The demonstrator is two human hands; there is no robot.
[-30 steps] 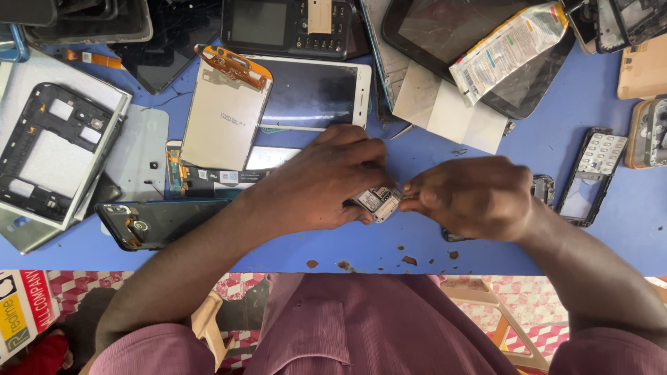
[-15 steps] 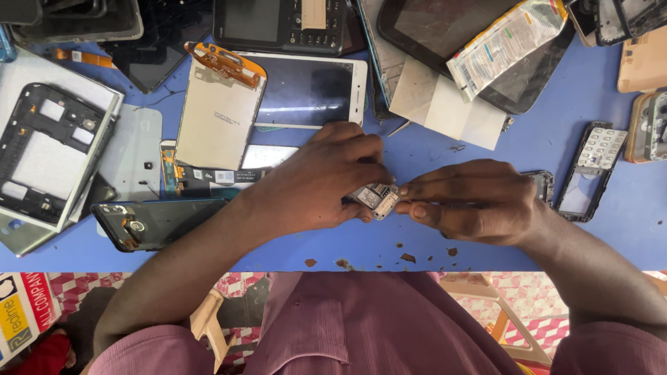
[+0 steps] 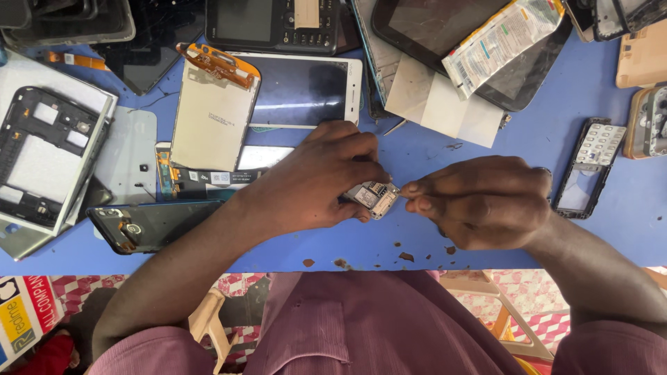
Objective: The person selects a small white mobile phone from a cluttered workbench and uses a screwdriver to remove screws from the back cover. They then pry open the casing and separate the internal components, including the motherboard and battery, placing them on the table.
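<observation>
- Head view: left hand (image 3: 316, 182) curled over the near end of a small phone circuit board (image 3: 373, 198), fingers closed down on it, thumb beneath, gripping it just above the blue table (image 3: 528, 146).
- Right hand (image 3: 483, 201) bunched into a loose fist, thumb and forefinger (image 3: 417, 189) pinched tight together at the board's right edge; touching or gripping some tiny part there, too small to tell which.
- Board held between the two hands, near the table's front edge, tilted slightly.
- Behind the left hand: white phone display (image 3: 302, 89) lying flat, a detached screen panel with an orange flex cable (image 3: 215, 111) resting partly over it.
- Left of the forearm: dark phone back cover (image 3: 149, 226), flat on the table.
- Right of the right hand: black keypad frame (image 3: 589, 167), well apart from the fingers.
</observation>
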